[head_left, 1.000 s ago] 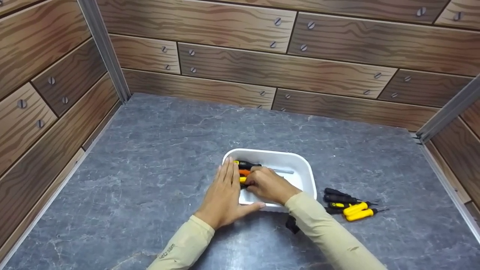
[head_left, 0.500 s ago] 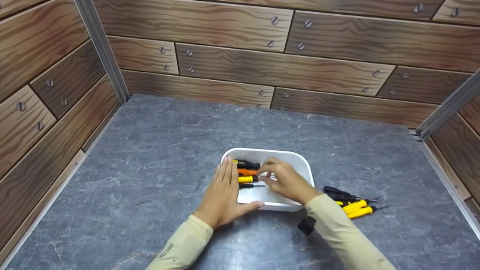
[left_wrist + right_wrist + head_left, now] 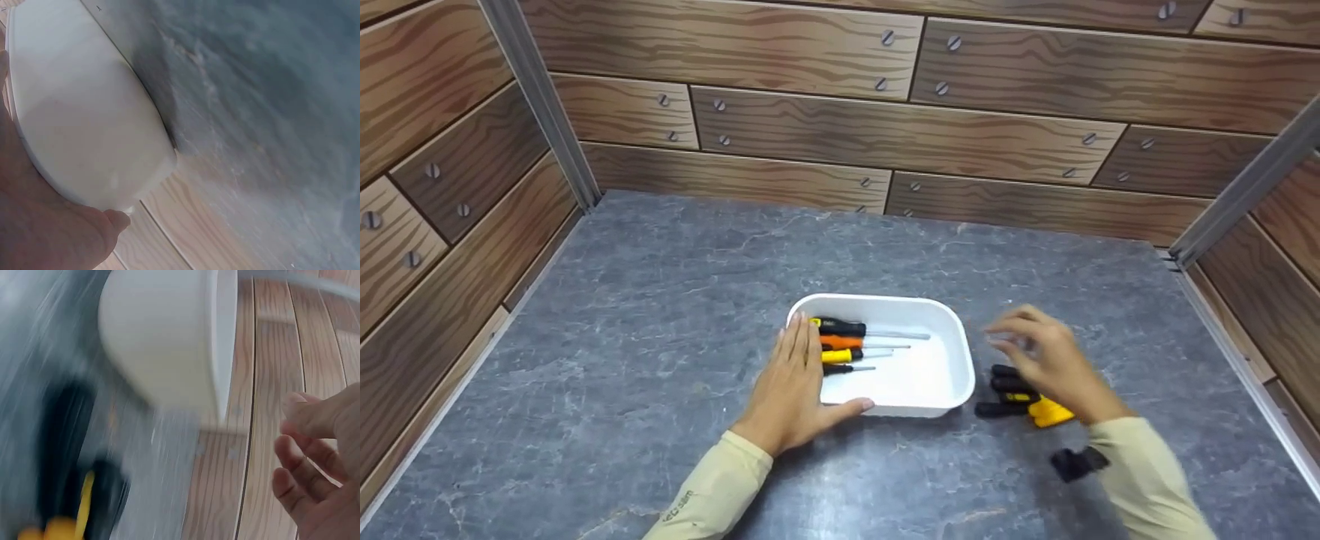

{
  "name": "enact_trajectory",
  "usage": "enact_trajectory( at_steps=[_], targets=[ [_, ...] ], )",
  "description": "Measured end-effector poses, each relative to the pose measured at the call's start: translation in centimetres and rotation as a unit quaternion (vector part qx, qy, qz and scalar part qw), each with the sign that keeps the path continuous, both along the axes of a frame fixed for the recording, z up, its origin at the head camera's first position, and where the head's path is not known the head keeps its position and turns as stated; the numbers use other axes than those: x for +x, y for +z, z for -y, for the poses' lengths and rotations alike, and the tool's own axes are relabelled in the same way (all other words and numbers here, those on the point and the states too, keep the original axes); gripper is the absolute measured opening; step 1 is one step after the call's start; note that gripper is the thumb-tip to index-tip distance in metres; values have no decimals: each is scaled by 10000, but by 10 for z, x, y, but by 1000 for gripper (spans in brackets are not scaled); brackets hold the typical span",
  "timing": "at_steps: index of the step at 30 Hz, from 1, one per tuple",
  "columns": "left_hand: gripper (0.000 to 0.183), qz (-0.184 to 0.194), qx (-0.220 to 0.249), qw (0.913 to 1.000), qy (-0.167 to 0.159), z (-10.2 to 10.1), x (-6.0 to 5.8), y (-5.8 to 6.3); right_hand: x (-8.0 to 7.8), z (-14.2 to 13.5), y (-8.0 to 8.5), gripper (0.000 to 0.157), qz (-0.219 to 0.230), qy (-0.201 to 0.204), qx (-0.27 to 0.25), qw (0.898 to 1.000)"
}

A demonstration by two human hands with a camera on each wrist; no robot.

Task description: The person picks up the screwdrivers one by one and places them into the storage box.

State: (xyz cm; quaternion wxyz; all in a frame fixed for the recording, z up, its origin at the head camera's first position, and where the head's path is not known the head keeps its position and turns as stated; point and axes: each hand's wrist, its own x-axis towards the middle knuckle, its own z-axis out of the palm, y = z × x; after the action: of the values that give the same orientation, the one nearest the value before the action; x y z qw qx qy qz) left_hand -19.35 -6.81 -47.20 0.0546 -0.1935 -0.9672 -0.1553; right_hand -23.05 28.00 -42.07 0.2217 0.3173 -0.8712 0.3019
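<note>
A white plastic tray (image 3: pixel 919 384) stands on the grey tabletop. My left hand (image 3: pixel 791 390) rests over its left rim with straight fingers, the thumb along the front edge. Inside lie a black-and-yellow screwdriver (image 3: pixel 844 328), an orange screwdriver (image 3: pixel 842 342), a yellow screwdriver (image 3: pixel 838 356) and a small black screwdriver (image 3: pixel 838 369), side by side with shafts to the right. Their handle ends are partly hidden by my left fingers. My right hand (image 3: pixel 1054 367) hovers right of the tray, fingers loosely bent and holding nothing. Below it lie black screwdrivers (image 3: pixel 1001 409) and yellow screwdrivers (image 3: pixel 1047 412), partly covered.
The marbled grey tabletop (image 3: pixel 697 300) extends around the tray. Wood-patterned walls (image 3: pixel 780 120) close off the back and sides, with metal posts (image 3: pixel 540 105) at the corners. A black device (image 3: pixel 1076 463) sits at my right wrist.
My right hand has let go of the screwdrivers in the tray and moved right, out over the loose pile. The left hand stays on the rim. The view has shifted slightly.
</note>
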Motion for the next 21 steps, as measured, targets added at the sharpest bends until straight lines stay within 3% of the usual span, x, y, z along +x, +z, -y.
enact_trajectory(
  at_steps=[5, 10, 21],
  targets=[
    [126, 40, 36, 10000, -12, 0, 0, 1, 17, -44, -8, 30, 694, -681, 759, 9924],
    [125, -31, 10, 10000, 20, 1, 0, 1, 28, -73, -20, 27, 1338, -903, 1396, 9770],
    [125, 41, 0, 10000, 15, -1, 0, 1, 38, -91, -41, 24, 1303, -1042, 1666, 9718]
  ],
)
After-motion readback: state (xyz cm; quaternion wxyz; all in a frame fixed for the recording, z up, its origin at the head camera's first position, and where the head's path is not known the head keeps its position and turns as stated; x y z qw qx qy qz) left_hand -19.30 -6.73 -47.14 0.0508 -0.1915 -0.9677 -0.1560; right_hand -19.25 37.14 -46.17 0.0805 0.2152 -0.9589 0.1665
